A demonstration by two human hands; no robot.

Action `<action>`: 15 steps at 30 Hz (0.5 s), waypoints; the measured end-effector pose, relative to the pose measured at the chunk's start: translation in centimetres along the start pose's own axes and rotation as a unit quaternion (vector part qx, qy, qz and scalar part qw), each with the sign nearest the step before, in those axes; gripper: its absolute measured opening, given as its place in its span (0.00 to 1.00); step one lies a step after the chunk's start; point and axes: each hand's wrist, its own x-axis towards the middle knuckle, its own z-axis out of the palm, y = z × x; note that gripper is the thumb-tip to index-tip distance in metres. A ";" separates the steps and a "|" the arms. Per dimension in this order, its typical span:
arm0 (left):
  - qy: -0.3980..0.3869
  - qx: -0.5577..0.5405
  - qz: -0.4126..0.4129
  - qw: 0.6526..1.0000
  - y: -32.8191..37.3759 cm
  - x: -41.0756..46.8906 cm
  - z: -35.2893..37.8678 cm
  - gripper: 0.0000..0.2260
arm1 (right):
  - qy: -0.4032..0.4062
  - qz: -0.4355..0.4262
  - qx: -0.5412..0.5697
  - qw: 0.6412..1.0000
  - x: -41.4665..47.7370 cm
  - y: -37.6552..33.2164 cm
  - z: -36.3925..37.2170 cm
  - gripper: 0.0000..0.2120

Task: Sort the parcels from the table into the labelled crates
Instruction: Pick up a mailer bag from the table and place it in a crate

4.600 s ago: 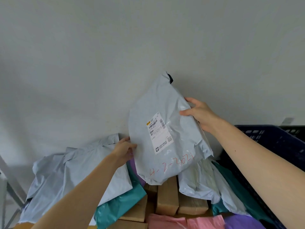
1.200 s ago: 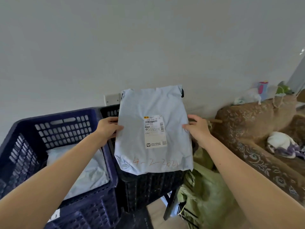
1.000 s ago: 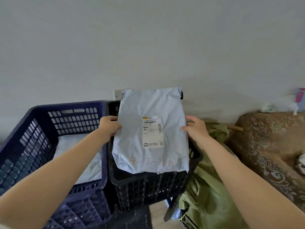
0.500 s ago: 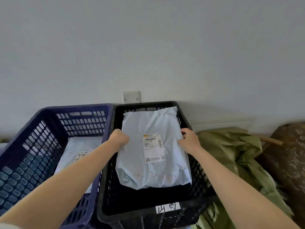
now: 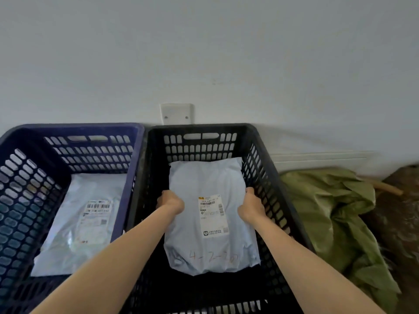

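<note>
Far out to the left of the left hand, a blue crate is seen with one grey parcel already lying flat inside it, label up.

Next over, the left hand is curled round the left long edge of the grey poly mailer, about halfway along its length. The mailer sits right between the two hands, low down inside the black crate, shipping label facing up and some handwritten digits on the near end. Its long axis runs straight away from the body toward the wall, so it's lined up with the crate's own length. Whether it's fully resting on the crate floor can't be told for sure.

The right hand is clamped on the opposite long edge in the same way, squeezed in close to the crate's right wall. Neither hand is nearer than the other; the grip is pretty much symmetric.

So the drop-off looks basically done. Probably all that's needed is for both grips to be let go and the hands pulled up and out, with less room on the right-hand side.

Further right of the right hand, outside the crate, a crumpled green sack is slumped on the floor.
</note>
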 end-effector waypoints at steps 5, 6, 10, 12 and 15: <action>-0.020 0.019 -0.028 0.999 -0.2 1.1 3.0 0.24 | -0.041 0.036 -0.041 0.998 1.3 1.2 1.5 0.29; -0.024 0.019 -0.036 0.999 -0.3 1.2 3.6 0.25 | -0.048 0.043 -0.052 0.997 1.4 1.4 1.7 0.31; -0.045 0.024 -0.059 0.997 -1.1 1.2 5.4 0.26 | -0.077 0.056 -0.065 0.993 1.7 1.9 2.3 0.33; -0.041 0.016 -0.058 0.997 -1.6 1.4 5.8 0.25 | -0.096 0.052 -0.066 0.992 1.8 2.2 2.6 0.32; -0.015 -0.006 -0.044 0.999 -2.2 1.7 6.0 0.21 | -0.122 0.040 -0.094 0.987 1.8 2.6 3.2 0.33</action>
